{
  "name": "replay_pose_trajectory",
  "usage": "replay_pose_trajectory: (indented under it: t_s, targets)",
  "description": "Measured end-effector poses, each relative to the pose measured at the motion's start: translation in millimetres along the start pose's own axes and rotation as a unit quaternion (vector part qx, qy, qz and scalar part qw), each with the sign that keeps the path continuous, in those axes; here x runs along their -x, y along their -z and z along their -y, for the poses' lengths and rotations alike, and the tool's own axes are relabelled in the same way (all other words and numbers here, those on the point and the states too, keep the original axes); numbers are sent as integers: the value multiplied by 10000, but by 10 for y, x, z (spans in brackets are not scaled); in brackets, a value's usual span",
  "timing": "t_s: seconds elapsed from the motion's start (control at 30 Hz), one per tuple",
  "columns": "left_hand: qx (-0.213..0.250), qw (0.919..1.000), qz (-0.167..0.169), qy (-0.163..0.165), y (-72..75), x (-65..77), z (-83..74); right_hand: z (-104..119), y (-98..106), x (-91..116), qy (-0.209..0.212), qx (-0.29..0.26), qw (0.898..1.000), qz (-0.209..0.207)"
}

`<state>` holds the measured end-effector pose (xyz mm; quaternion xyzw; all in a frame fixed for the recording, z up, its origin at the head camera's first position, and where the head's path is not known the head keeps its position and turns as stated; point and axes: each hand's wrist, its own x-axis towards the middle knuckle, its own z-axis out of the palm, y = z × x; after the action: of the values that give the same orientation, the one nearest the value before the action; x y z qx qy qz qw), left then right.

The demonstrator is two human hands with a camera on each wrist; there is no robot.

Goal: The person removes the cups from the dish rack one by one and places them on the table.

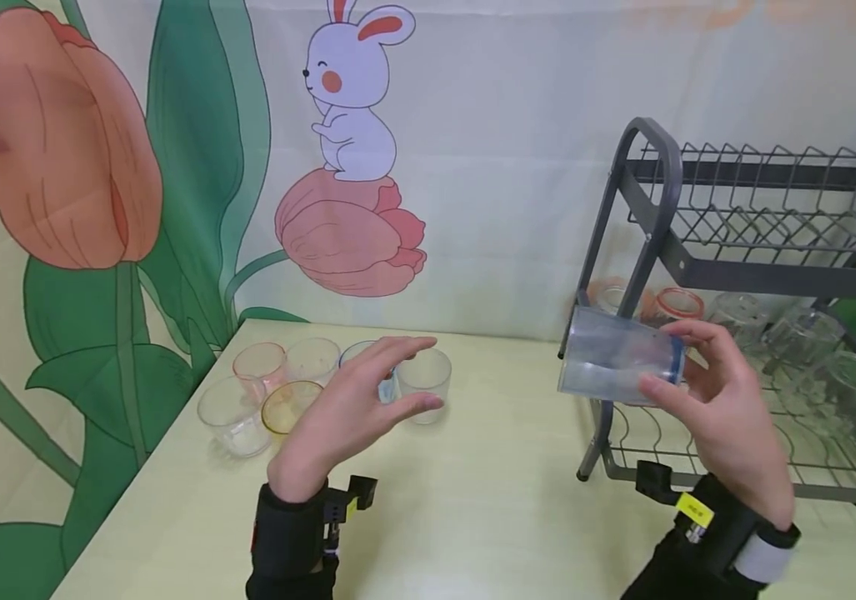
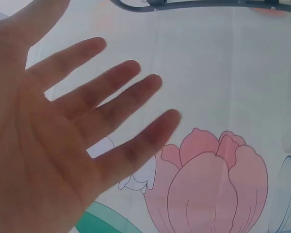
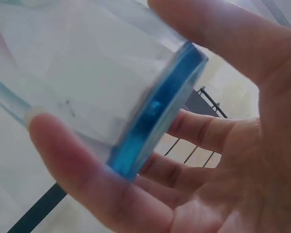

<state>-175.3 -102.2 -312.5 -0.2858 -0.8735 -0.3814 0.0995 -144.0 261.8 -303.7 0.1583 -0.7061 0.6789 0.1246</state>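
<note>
My right hand (image 1: 728,408) grips a clear, blue-tinted glass (image 1: 615,357) in front of the rack's left end. The glass lies nearly sideways in the air, its thick blue end (image 3: 157,111) toward my palm, with thumb and fingers on either side. Over the table, my left hand (image 1: 352,408) has its fingers stretched out and nothing in them; the left wrist view shows them spread. Beside and partly behind that hand stand several glasses, among them a clear glass (image 1: 425,383), an amber glass (image 1: 285,404) and a pink-rimmed glass (image 1: 258,367).
A dark two-tier wire rack (image 1: 675,250) stands on the right of the pale table (image 1: 488,500). Its lower shelf holds several glasses, including a red-rimmed glass (image 1: 677,305) and a clear mug (image 1: 848,387). Behind the table hangs a printed cloth (image 1: 495,183) with tulips and a rabbit.
</note>
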Motion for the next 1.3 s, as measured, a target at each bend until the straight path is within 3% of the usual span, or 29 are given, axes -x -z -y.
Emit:
replay_pose_trajectory:
  t_s: [0.2, 0.53, 0.87, 0.97, 1.13, 1.3]
  targets:
    - [113, 9991, -162, -363, -83, -50, -36, -1, -149, -31, -498, 718, 9961, 136]
    - [307, 9953, -405, -827, -219, -104, -86, -10, -338, -87, -445, 492, 9958, 630]
    - [501, 9919, -373, -1108, -291, -143, -157, 25, -496, -144, -508, 740, 9915, 941]
    - [913, 9894, -323, -1078, -303, -151, -174, 33, -520, -154, -445, 723, 9911, 1029]
    - [1844, 9781, -152, -949, -342, -145, -199, 13, -547, -162, -372, 555, 9900, 1243]
    - [2026, 9757, -70, -834, -380, -159, -188, 8, -568, -165, -349, 409, 9893, 1355]
